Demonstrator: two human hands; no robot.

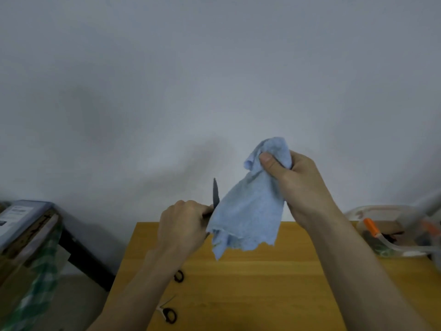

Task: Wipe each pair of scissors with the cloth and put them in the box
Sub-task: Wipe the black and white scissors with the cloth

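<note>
My left hand (182,226) grips a pair of scissors (216,194) by the handles, its dark blades pointing up above the table's far edge. My right hand (296,180) pinches a light blue cloth (250,206) near its top; the cloth hangs down just right of the blades and hides their lower part. Two more pairs of scissors lie on the wooden table (262,283) under my left forearm: one with a black handle loop (179,275), one with a white and black handle (168,314). A clear plastic box (386,232) stands at the table's right edge.
The clear box holds an orange-tipped item (371,226) and other clutter. At the far left stand a grey-lidded box (21,216) and green checked fabric (40,278). A plain white wall fills the background.
</note>
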